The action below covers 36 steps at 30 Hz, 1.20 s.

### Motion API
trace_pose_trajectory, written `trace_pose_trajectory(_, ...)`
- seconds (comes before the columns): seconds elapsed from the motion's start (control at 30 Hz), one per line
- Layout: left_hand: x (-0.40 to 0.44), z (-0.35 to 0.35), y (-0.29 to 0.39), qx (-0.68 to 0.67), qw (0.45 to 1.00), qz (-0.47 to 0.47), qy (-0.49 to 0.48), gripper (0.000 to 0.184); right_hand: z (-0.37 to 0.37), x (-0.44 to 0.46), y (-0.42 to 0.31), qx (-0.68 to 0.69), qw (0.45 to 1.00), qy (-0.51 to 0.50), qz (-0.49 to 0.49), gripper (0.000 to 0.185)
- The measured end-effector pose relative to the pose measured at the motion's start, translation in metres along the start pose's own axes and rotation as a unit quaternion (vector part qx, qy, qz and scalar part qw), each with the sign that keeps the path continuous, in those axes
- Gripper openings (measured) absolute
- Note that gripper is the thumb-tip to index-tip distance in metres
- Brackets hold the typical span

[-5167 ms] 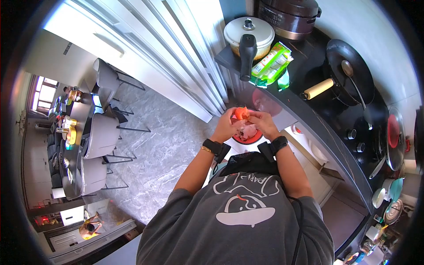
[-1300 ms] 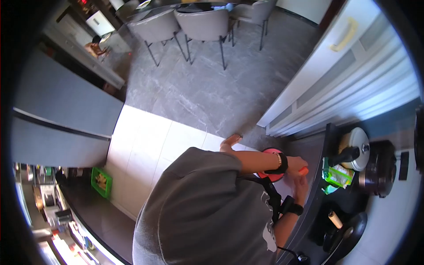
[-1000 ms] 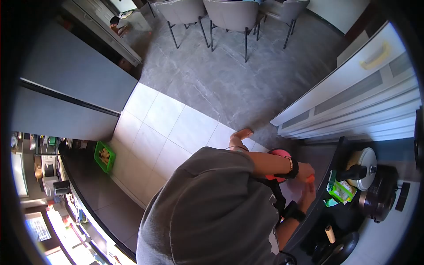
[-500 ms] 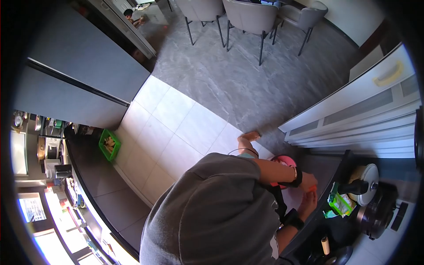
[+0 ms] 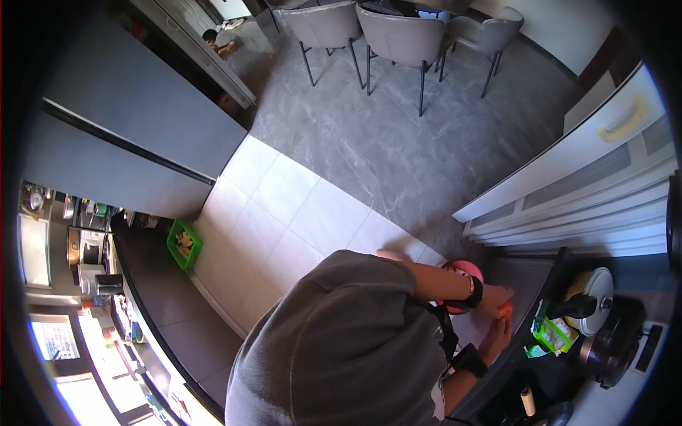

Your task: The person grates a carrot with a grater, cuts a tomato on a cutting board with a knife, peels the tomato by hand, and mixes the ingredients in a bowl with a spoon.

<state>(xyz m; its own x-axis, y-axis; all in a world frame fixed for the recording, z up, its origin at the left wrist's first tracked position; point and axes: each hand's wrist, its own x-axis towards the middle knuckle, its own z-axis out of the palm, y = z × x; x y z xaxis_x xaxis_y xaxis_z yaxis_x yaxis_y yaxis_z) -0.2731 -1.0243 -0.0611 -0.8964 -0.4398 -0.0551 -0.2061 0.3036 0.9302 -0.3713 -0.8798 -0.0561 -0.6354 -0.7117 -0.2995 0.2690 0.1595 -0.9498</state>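
Note:
Seen from above, my left hand is closed around a small bright orange thing, whose kind I cannot make out. Just below it, my right hand has its fingers bent together with their tips close against the orange thing. Whatever lies inside those fingers is hidden. Dark bands circle both wrists. A red-pink basin stands beside and partly behind my left forearm; its contents are unclear. Both hands are over the dark counter edge side, near a green packet.
Beyond the packet are a white-lidded pot, a dark cooker and a wooden-handled pan. A green basket stands on the left. Grey chairs are at the back, a white folding door at the right, and a distant person at upper left.
The view has shifted slightly, so the room sits a little lower. The orange thing shows more clearly at my left fingertips, and a bare foot is now mostly hidden behind my shoulder.

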Motion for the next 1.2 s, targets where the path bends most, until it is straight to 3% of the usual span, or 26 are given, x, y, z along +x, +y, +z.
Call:
trace_pose_trajectory(0.1, 0.002, -0.009, 0.004, -0.034, 0.999, 0.003, -0.019, 0.051, 0.008, -0.011, -0.012, -0.027, 0.999, -0.009, -0.039, 0.039)
trace_pose_trajectory(0.17, 0.004, -0.009, 0.002, -0.035, 0.999, 0.018, -0.029, 0.049, 0.019, -0.023, -0.032, -0.189, 0.98, 0.007, -0.058, 0.04)
trace_pose_trajectory(0.27, 0.011, -0.01, -0.002, -0.025, 0.997, -0.003, -0.077, 0.043, 0.013, -0.018, -0.029, -0.223, 0.974, 0.036, -0.024, 0.038)
trace_pose_trajectory(0.43, 0.013, -0.035, 0.006, -0.026, 0.992, 0.01, -0.122, 0.045, 0.024, -0.013, -0.029, -0.16, 0.987, 0.035, -0.001, 0.039)
trace_pose_trajectory(0.57, 0.013, -0.056, -0.002, -0.025, 0.997, 0.029, -0.074, 0.036, 0.044, -0.011, -0.041, -0.169, 0.985, 0.017, 0.013, 0.042)
trace_pose_trajectory(0.77, 0.016, -0.082, -0.013, -0.047, 0.988, 0.014, -0.146, 0.033, 0.058, -0.002, -0.042, -0.128, 0.991, -0.008, 0.033, 0.041)
trace_pose_trajectory(0.83, 0.003, -0.11, 0.007, 0.005, 0.987, 0.08, -0.139, 0.033, 0.071, -0.002, -0.045, -0.13, 0.991, 0.01, 0.039, 0.039)
trace_pose_trajectory(0.9, -0.013, -0.132, 0.016, -0.133, 0.979, 0.054, -0.144, 0.03, 0.081, -0.01, -0.052, -0.182, 0.982, 0.024, 0.032, 0.034)
trace_pose_trajectory(0.93, -0.011, -0.132, 0.014, -0.191, 0.958, 0.09, -0.195, 0.03, 0.084, -0.016, -0.052, -0.184, 0.981, 0.05, 0.02, 0.033)
trace_pose_trajectory(0.97, -0.011, -0.127, 0.01, -0.175, 0.961, 0.085, -0.195, 0.034, 0.088, -0.02, -0.052, -0.166, 0.984, 0.067, 0.024, 0.034)
trace_pose_trajectory(1.0, -0.007, -0.115, -0.002, -0.013, 0.978, 0.084, -0.189, 0.038, 0.089, -0.027, -0.05, -0.193, 0.977, 0.089, 0.005, 0.033)
trace_pose_trajectory(1.1, -0.008, -0.103, -0.003, -0.006, 0.963, 0.194, -0.188, 0.043, 0.093, -0.055, -0.047, -0.209, 0.962, 0.177, -0.002, 0.029)
trace_pose_trajectory(1.13, -0.01, -0.098, 0.004, -0.04, 0.954, 0.195, -0.222, 0.043, 0.087, -0.062, -0.033, -0.152, 0.968, 0.199, -0.009, 0.027)
trace_pose_trajectory(1.2, -0.012, -0.079, 0.008, -0.108, 0.935, 0.17, -0.292, 0.041, 0.076, -0.079, -0.011, -0.166, 0.952, 0.255, -0.017, 0.025)
